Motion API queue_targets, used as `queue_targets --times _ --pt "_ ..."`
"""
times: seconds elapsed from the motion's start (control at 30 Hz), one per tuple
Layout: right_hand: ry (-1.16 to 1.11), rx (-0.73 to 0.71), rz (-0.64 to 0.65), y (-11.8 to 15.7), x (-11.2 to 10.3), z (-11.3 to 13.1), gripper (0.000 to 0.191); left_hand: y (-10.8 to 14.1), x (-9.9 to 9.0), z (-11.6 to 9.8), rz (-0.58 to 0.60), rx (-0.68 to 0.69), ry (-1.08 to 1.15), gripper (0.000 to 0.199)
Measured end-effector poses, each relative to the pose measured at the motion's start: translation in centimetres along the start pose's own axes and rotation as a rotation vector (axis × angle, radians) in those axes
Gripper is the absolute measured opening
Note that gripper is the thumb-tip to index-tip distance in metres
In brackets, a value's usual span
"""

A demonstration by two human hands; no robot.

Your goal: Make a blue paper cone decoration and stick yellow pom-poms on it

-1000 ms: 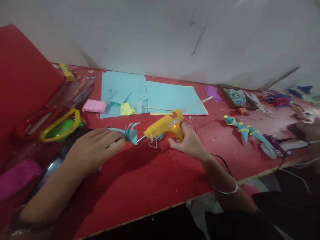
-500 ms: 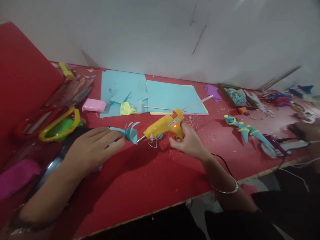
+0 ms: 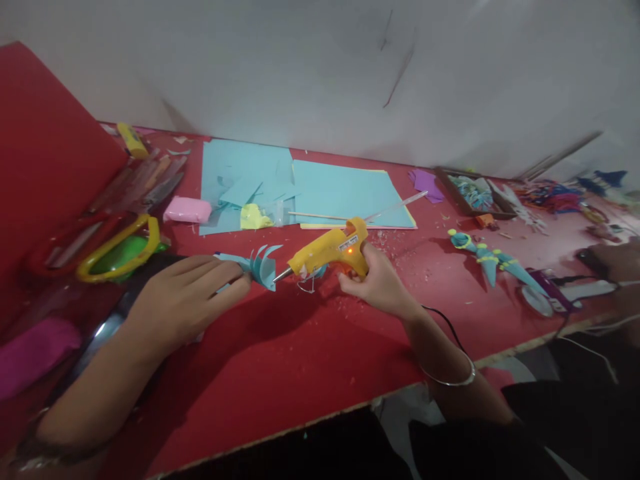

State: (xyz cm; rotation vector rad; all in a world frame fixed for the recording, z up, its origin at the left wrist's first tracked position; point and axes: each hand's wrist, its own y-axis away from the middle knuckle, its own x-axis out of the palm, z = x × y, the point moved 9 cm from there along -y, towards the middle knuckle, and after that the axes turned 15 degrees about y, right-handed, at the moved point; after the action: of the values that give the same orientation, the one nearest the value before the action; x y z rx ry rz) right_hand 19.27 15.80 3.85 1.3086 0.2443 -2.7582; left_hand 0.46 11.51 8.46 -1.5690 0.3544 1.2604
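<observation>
The left hand [image 3: 187,290], fingers curled in, pinches light-blue fringed paper [image 3: 265,268] over the flat red tabletop [image 3: 280,373], likely steadying it at the silver metal nozzle [image 3: 284,273] — contact unclear — of a yellow plastic glue gun [image 3: 325,254], handle wrapped by the right hand's [image 3: 383,283] fingers

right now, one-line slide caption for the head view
The right hand holds a yellow glue gun, its nozzle at curled blue paper in the left hand, over a red table.
</observation>
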Motion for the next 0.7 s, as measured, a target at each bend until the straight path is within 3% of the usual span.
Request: queue_targets --times 0.7 --pt "0.002 0.003 -0.013 -0.28 -0.09 -0.32 0.020 -0.13 -0.59 -0.27 -0.037 0.023 0.068 0.028"
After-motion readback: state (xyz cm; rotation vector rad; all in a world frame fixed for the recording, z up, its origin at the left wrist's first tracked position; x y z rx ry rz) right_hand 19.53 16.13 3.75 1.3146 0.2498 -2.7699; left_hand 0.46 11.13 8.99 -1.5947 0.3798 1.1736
